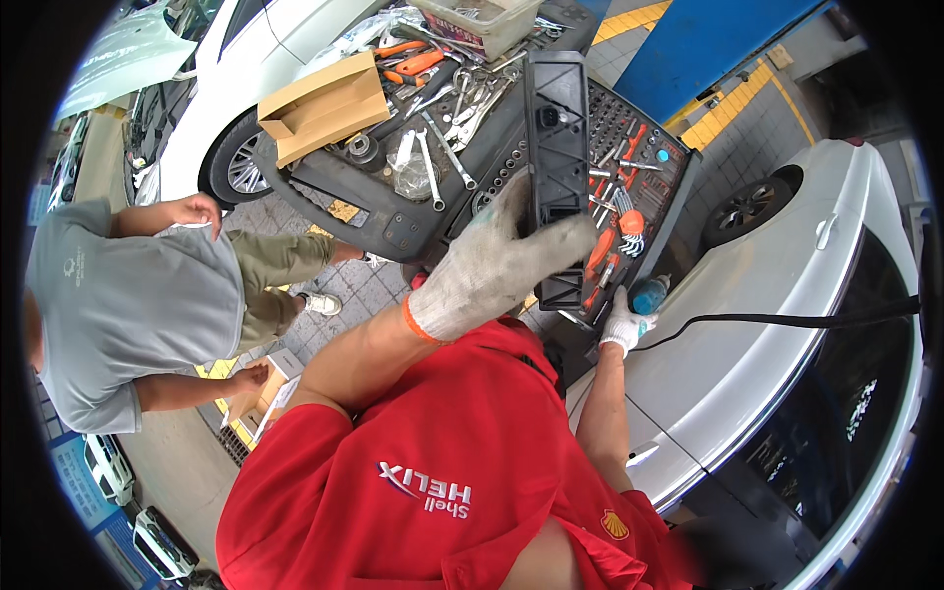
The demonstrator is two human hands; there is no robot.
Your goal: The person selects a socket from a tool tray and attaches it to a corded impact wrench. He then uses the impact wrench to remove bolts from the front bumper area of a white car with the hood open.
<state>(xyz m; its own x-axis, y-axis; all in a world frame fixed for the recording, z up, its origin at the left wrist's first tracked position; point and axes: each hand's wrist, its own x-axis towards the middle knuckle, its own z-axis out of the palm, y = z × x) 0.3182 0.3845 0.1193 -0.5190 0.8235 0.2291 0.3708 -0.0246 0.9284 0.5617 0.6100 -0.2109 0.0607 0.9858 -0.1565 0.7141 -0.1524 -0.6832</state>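
Observation:
My left hand (497, 261), in a whitish work glove with an orange cuff, is closed on a long black ribbed plastic part (559, 138). Its thumb crosses the front of the part, and its blurred fingers go up along the left side. The part stands in front of an open tool tray (661, 214) full of sockets, wrenches and orange-handled tools. Beside the tray's near right corner, my gloved right hand (625, 324) is at a clear blue bottle (651, 293). Its thumb and fingers lie around the bottle's lower end, partly hidden.
A dark workbench top (393, 221) carries wrenches, pliers, an open cardboard box (324, 103) and a plastic bin (477, 29). A silver car (747, 315) stands close on my right. At left, a person in grey (138, 285) has a hand by a small carton (270, 388).

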